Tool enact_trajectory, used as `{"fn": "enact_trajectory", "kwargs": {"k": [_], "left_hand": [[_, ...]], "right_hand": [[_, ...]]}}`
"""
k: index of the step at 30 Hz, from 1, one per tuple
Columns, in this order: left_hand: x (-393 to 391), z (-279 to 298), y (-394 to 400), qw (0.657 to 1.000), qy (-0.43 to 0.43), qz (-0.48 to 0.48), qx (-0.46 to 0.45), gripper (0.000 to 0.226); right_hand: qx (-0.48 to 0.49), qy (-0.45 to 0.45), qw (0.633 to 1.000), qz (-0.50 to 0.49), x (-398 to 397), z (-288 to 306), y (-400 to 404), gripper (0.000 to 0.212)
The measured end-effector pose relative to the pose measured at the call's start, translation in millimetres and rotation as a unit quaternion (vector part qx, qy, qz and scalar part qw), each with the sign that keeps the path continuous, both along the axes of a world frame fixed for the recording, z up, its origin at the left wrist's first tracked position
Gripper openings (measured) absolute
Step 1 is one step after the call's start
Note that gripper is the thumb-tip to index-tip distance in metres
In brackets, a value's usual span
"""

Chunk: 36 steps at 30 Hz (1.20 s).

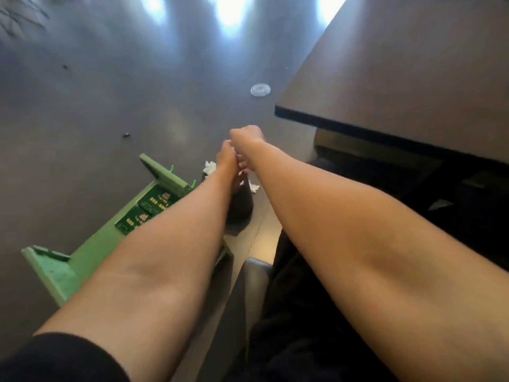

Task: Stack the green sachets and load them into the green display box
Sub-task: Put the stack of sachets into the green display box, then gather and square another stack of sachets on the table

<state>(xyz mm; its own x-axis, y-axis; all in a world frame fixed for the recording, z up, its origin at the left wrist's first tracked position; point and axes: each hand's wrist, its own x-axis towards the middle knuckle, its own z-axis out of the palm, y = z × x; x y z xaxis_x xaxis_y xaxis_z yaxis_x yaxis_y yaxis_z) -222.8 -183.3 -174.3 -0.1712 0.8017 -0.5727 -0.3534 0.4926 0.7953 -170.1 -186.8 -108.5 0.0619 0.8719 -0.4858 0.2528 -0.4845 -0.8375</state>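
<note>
Both arms stretched forward, left hand [226, 158] and right hand [246, 135] touching, fingers curled, any hold hidden, green display box [63, 271] beneath left forearm, green sachets [146, 213] inside, open dark tabletop [96, 106] beyond, clear lid [260, 89] far ahead.

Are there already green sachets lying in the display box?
Yes, at least two green sachets lie flat in the green display box, partly hidden by the left forearm.
</note>
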Motion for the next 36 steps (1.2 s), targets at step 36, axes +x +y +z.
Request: {"fn": "enact_trajectory", "kwargs": {"k": [36], "left_hand": [[443.6, 159.1, 149.2, 0.774, 0.304, -0.372, 0.412, 0.018]], "right_hand": [[0.098, -0.572, 0.814, -0.031, 510.9, 92.6, 67.0, 0.062]]}}
